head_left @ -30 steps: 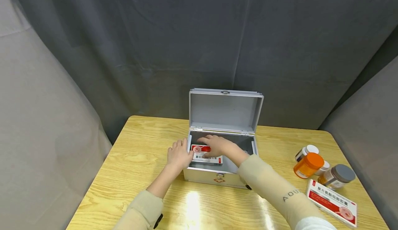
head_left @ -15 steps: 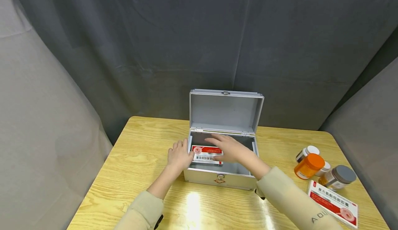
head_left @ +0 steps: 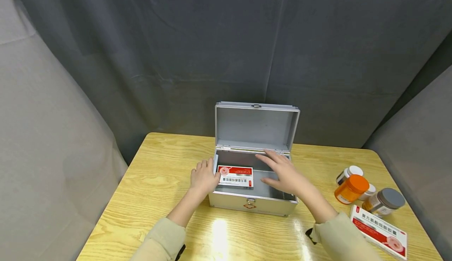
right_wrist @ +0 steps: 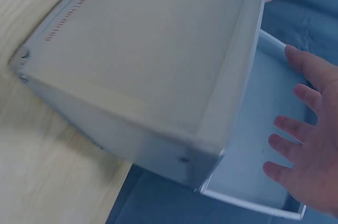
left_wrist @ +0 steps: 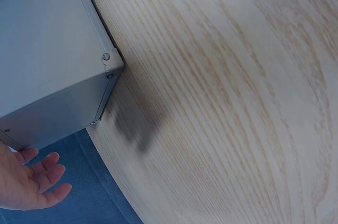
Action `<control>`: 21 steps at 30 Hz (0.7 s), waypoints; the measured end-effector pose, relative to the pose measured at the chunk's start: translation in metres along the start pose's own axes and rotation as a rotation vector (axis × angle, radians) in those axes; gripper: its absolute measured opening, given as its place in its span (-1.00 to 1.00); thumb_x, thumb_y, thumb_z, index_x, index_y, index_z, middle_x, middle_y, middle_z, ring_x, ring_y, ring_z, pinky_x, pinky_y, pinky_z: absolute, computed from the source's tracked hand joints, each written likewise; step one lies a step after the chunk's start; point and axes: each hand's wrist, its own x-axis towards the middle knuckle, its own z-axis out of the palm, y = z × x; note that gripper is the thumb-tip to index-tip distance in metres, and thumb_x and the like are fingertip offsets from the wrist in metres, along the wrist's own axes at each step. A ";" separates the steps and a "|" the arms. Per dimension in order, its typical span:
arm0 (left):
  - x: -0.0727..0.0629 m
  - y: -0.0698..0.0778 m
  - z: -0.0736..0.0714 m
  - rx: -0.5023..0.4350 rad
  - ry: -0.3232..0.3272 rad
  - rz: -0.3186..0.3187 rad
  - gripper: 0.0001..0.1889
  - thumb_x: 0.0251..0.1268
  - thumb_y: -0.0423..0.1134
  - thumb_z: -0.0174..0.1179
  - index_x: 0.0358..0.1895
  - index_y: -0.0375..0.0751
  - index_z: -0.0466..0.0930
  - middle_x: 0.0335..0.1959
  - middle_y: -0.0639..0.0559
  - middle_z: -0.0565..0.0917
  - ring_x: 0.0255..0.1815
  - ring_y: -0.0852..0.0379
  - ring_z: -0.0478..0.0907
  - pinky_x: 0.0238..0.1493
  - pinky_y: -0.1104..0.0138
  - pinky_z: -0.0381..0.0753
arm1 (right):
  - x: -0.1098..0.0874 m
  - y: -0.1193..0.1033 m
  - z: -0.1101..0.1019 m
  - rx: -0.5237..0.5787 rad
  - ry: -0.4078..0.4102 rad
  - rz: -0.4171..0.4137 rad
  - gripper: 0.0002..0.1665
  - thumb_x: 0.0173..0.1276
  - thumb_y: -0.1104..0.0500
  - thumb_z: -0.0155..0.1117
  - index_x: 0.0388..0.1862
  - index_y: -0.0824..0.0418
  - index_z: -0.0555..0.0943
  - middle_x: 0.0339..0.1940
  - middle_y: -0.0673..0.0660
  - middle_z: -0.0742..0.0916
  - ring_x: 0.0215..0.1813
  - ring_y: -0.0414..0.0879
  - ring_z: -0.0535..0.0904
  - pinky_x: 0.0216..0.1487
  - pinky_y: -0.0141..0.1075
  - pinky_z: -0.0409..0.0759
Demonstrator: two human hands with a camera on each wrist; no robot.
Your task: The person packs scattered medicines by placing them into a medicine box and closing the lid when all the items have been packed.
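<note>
A silver metal medicine case (head_left: pixel 233 200) stands on the table with its lid (head_left: pixel 257 125) raised. Inside, at the left, lies a red and white medicine box (head_left: pixel 236 177). My left hand (head_left: pixel 204 177) rests at the case's left rim, thumb over the edge; in the left wrist view the loosely bent fingers (left_wrist: pixel 46 174) spread beside the case wall. Over the right part of the case my right hand (head_left: pixel 285 174) hovers with nothing in it. Its spread fingers (right_wrist: pixel 290 126) overlap the lid in the right wrist view.
Several medicine bottles stand at the table's right: an orange one (head_left: pixel 351 188), one with a grey cap (head_left: pixel 384 201) and white-capped ones (head_left: pixel 349 174). Before them lies a second medicine box (head_left: pixel 379 231). Grey cloth (head_left: pixel 197 57) hangs behind the table (head_left: pixel 169 163).
My right hand has drawn away from the medicine box in the case and moved right, uncovering it. The left hand has stayed at the rim.
</note>
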 end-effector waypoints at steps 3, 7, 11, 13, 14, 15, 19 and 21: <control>0.000 0.000 0.000 0.001 0.010 0.001 -0.42 0.22 0.02 -0.07 0.25 -0.22 0.19 0.12 -0.22 0.41 0.14 -0.14 0.31 -0.01 0.01 0.34 | -0.012 0.005 -0.001 -0.004 0.049 0.013 -0.15 0.06 0.02 0.39 0.33 0.14 0.29 0.31 0.33 0.34 0.31 0.27 0.22 0.19 0.21 0.19; 0.000 -0.001 0.001 -0.008 0.024 0.001 -0.44 0.21 0.02 -0.05 0.22 -0.23 0.21 0.07 -0.21 0.44 0.11 -0.14 0.33 -0.05 0.02 0.35 | -0.026 0.009 -0.003 -0.003 0.073 0.068 -0.14 0.06 0.02 0.39 0.33 0.13 0.27 0.32 0.34 0.31 0.31 0.29 0.20 0.18 0.22 0.18; 0.000 -0.001 0.001 -0.010 0.022 -0.002 -0.44 0.21 0.01 -0.04 0.22 -0.23 0.22 0.07 -0.21 0.44 0.11 -0.14 0.33 -0.05 0.03 0.36 | -0.040 0.010 -0.007 0.024 0.100 0.138 -0.15 0.07 0.03 0.39 0.33 0.13 0.27 0.32 0.36 0.30 0.29 0.32 0.21 0.18 0.23 0.15; 0.000 0.000 0.001 -0.016 0.020 -0.003 -0.44 0.22 0.01 -0.03 0.22 -0.23 0.21 0.08 -0.21 0.43 0.13 -0.14 0.32 -0.04 0.02 0.35 | -0.047 0.012 -0.009 0.037 0.116 0.164 -0.16 0.07 0.05 0.39 0.32 0.14 0.27 0.31 0.37 0.30 0.28 0.33 0.21 0.17 0.24 0.15; 0.000 0.000 0.001 -0.017 0.019 -0.002 -0.43 0.22 0.00 -0.03 0.23 -0.23 0.21 0.09 -0.22 0.43 0.13 -0.14 0.32 -0.03 0.02 0.35 | -0.051 0.012 -0.011 0.040 0.121 0.180 -0.16 0.08 0.05 0.38 0.33 0.14 0.27 0.31 0.37 0.29 0.27 0.34 0.21 0.16 0.25 0.15; 0.000 0.000 0.001 -0.015 0.017 -0.003 -0.43 0.22 0.01 -0.03 0.23 -0.23 0.21 0.10 -0.22 0.42 0.14 -0.14 0.31 -0.03 0.02 0.35 | -0.055 0.013 -0.012 0.043 0.130 0.195 -0.17 0.09 0.05 0.38 0.32 0.14 0.27 0.31 0.37 0.30 0.26 0.34 0.22 0.15 0.26 0.16; 0.000 0.000 0.000 -0.017 0.013 -0.003 -0.43 0.22 0.01 -0.04 0.24 -0.23 0.20 0.12 -0.22 0.41 0.16 -0.14 0.30 -0.02 0.01 0.35 | -0.070 0.018 -0.019 0.038 0.154 0.256 -0.19 0.10 0.05 0.36 0.33 0.13 0.27 0.30 0.39 0.30 0.24 0.38 0.23 0.08 0.31 0.18; 0.000 0.000 0.000 -0.015 0.012 -0.004 -0.43 0.22 0.01 -0.05 0.24 -0.22 0.20 0.11 -0.22 0.41 0.16 -0.14 0.30 -0.02 0.02 0.35 | -0.078 0.023 -0.022 0.032 0.169 0.291 -0.18 0.11 0.03 0.36 0.33 0.12 0.26 0.29 0.40 0.30 0.23 0.39 0.23 0.05 0.33 0.18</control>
